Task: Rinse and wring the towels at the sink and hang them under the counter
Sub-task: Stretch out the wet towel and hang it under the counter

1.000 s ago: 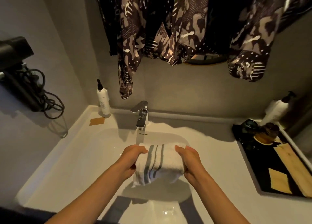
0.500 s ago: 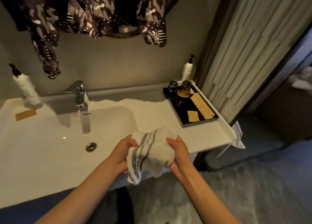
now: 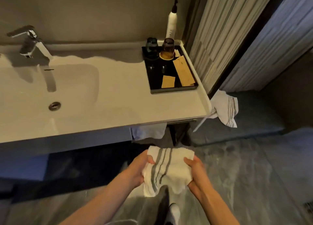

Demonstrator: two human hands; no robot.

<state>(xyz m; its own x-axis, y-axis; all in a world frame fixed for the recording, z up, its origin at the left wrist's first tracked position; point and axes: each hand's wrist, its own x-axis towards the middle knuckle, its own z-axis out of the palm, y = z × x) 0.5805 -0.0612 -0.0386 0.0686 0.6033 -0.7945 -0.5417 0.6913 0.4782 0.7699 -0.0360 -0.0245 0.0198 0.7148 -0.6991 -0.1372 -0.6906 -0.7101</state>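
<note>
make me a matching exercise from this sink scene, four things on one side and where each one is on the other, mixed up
Things:
1. striped towel
2. second striped towel
3. pump bottle
4. upturned brown cup

Places:
A. on the black tray
B. held in both hands, below the counter edge
C. hanging off the counter's right end
D. back right corner of the counter

Pairs: 1-B, 2-C, 3-D, 4-A

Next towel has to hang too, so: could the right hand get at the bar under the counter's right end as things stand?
Probably not yet: the right hand and left hand both grip the striped towel, though the way to the bar looks open.
</note>
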